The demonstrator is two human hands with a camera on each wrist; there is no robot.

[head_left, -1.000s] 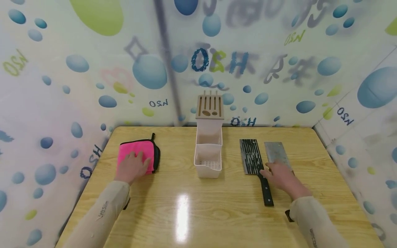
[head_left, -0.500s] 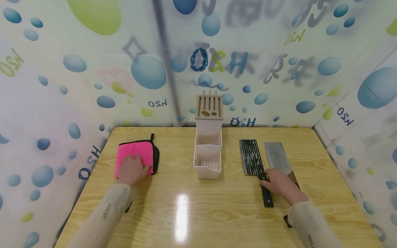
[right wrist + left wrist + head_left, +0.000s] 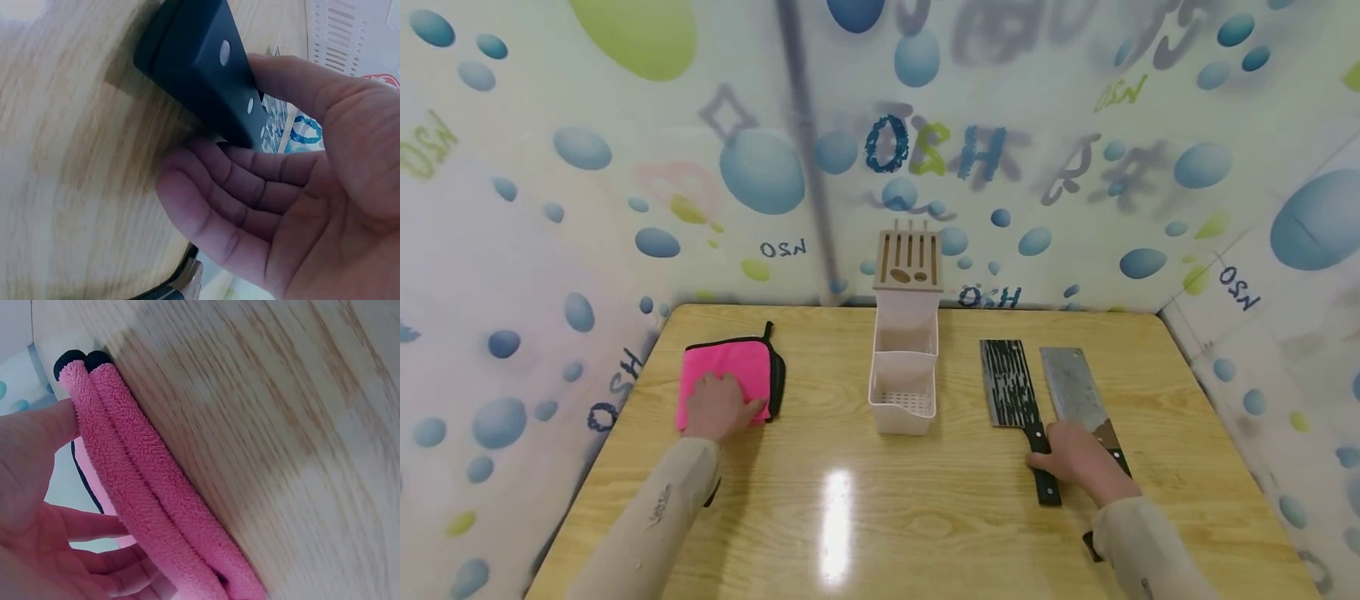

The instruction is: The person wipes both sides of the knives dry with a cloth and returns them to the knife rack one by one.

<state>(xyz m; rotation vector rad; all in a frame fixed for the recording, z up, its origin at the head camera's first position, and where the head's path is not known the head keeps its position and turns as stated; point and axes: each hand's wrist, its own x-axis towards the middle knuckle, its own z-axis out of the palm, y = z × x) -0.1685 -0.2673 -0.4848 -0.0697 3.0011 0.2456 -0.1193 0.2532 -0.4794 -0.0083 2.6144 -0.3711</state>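
Observation:
My left hand (image 3: pixel 718 408) rests on a folded bright pink cloth (image 3: pixel 737 363) with black edging and a small black loop, at the left of the table. In the left wrist view the thumb touches the folded plush edge of the cloth (image 3: pixel 147 475), and the fingers lie loosely on it. At the right, my right hand (image 3: pixel 1078 458) is around the black riveted handle of a cleaver (image 3: pixel 1007 383) with a black-streaked blade. Seen from the right wrist, the thumb presses one side of the handle (image 3: pixel 209 69) and curled fingers meet the other. The cleaver lies on the table.
A second cleaver (image 3: pixel 1072 387), with a plain grey blade, lies just right of the first, its handle partly behind my right hand. A white knife holder (image 3: pixel 906 329) with a slotted beige top stands at the back middle of the wooden table (image 3: pixel 760 517). Patterned walls enclose the table.
My right hand has moved down from beside the blades to the black handle, and its fingers have closed in around it. The left hand has slid slightly toward me on the cloth.

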